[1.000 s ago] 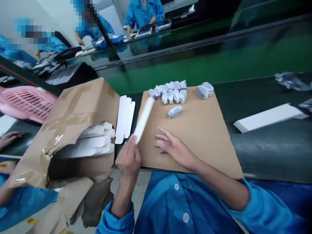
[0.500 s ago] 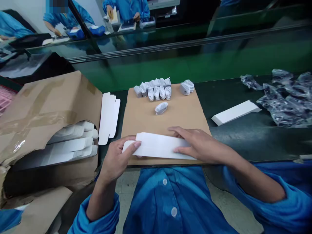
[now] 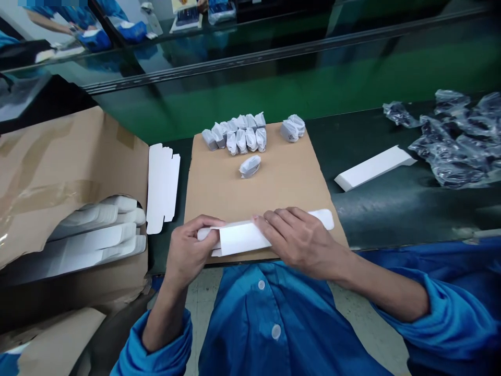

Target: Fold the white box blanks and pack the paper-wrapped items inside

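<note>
A long white carton (image 3: pixel 241 237) lies across the near edge of the brown cardboard sheet (image 3: pixel 274 183). My left hand (image 3: pixel 192 250) pinches its left end, thumb in front, beside a rounded flap. Over its right part lies my right hand (image 3: pixel 299 237), fingers together and bent across the top; a rounded flap sticks out beyond them. Just ahead is a single wrapped small item (image 3: pixel 249 166) in thin whitish film. Behind it stand several similar wrapped items (image 3: pixel 235 134) in rows, with two more wrapped items (image 3: pixel 293 128) to their right.
Left, an open cardboard box (image 3: pixel 121 156) holds flat white cartons (image 3: pixel 97 240); more flat cartons (image 3: pixel 162 188) lie beside it. A formed white carton (image 3: pixel 373 168) and a heap of clear plastic bags (image 3: pixel 462 141) lie right. A green partition (image 3: pixel 235 99) runs behind; a co-worker's arm (image 3: pixel 50 22) shows beyond.
My right hand has turned palm down and closed over the carton. The carton has tilted, its right end rising, and its right flap now shows. The whole view has shifted somewhat.
</note>
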The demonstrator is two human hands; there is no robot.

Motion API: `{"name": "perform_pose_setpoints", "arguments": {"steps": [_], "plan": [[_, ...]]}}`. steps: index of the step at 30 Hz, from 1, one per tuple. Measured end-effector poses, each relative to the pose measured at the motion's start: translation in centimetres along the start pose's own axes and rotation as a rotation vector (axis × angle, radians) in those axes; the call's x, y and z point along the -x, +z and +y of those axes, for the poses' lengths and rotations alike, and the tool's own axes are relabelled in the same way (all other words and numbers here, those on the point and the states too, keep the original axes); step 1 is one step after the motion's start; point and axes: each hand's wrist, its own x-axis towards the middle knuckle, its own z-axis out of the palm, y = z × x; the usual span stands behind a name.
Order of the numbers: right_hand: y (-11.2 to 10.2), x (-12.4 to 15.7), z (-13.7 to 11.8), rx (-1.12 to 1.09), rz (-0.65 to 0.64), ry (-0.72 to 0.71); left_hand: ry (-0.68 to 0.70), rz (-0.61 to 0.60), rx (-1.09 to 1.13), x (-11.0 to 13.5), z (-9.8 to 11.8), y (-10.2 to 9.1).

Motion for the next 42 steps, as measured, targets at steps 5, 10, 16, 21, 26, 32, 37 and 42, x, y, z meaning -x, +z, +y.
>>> {"name": "perform_pose_setpoints", "arguments": {"steps": [5,10,16,21,26,32,37,42], "plan": [[0.6,0.5,1.0,0.032,0.053,0.198,0.076,0.19,0.274,0.8,0.5,0.8],[2.3,0.0,-0.3,0.076,0.216,0.467,0.34,0.331,0.494,3.1,2.5,5.7],[0.8,-0.4,-2.7,-0.737,-0.009,0.379,0.119,0.378,0.244,2.0,2.5,8.2],[0.2,-2.0,0.4,-1.085,0.143,0.448,0.285,0.296,0.086,1.5,2.0,6.5],[0.8,-2.9,2.7,-1.279,0.057,0.358,0.273,0.069,0.131,1.7,1.5,5.7],[1.6,-4.0,4.5,-1.646,0.21,0.838,0.213,-0.092,0.078,1.8,1.8,5.6],[1.5,-4.5,3.8,-1.787,-0.059,0.69,0.329,-0.021,-0.087,1.6,2.1,6.1],[1.1,-4.2,2.5,-1.703,0.051,0.693,0.435,0.132,-0.024,2.2,1.6,7.4]]}}
